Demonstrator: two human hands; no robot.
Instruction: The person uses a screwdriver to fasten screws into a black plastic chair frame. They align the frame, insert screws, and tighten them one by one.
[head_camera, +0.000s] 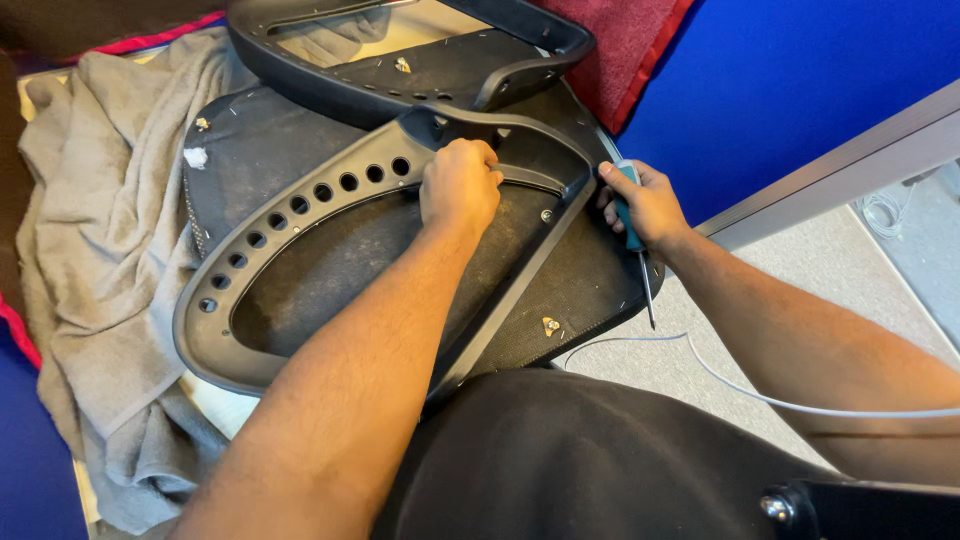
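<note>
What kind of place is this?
Probably an office or a room at home, used for fixing a chair: grey carpet, a blue partition wall, and a grey towel spread under the black chair parts.

A grey towel (90, 250) lies under the black seat panel (560, 290).

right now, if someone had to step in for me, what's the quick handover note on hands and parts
Left hand: closed on the inner bar of the black plastic frame, the one with a row of round holes, pressing it onto the black seat pad.
Right hand: grips a teal-handled screwdriver, shaft pointing down past the pad's edge, tip off any screw.
A second black frame lies at the top; a grey towel lies under it all.
Done: frame is laid on the pad.
Left: cannot tell which screws are in.
</note>
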